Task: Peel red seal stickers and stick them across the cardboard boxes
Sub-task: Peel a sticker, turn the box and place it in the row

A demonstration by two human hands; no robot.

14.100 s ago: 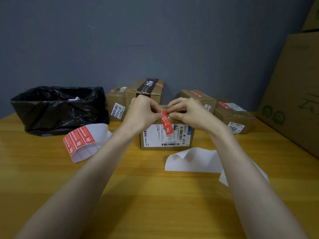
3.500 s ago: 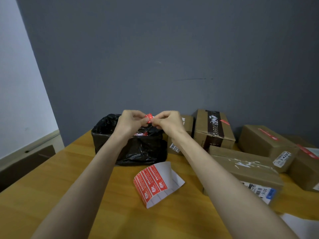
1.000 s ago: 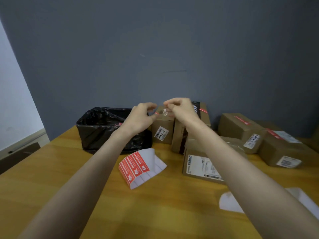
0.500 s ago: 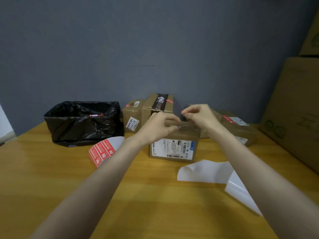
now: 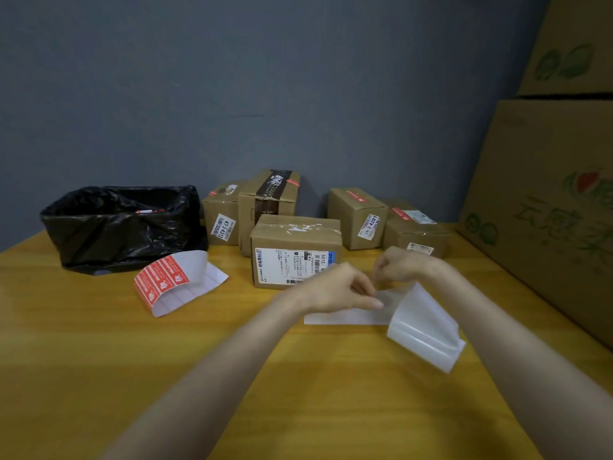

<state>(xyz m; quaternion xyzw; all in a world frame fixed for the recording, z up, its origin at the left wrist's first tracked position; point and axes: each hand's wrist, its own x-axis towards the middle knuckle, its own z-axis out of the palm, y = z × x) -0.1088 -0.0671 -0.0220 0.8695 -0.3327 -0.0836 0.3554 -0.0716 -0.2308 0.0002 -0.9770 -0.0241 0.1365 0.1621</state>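
Left hand (image 5: 341, 288) and right hand (image 5: 403, 263) met, fingers curled, over the white backing sheet (image 5: 348, 316); pinching or only touching, I couldn't tell. The red seal stickers (image 5: 162, 281) lay well left, slanting away rightward, nearer the left hand. The front cardboard box (image 5: 295, 234) stood just behind.

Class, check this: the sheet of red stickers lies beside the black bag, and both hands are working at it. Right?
No. The sheet of red stickers lies beside the black bag, but the left hand and right hand are at the plain white sheet instead, as the head view shows.
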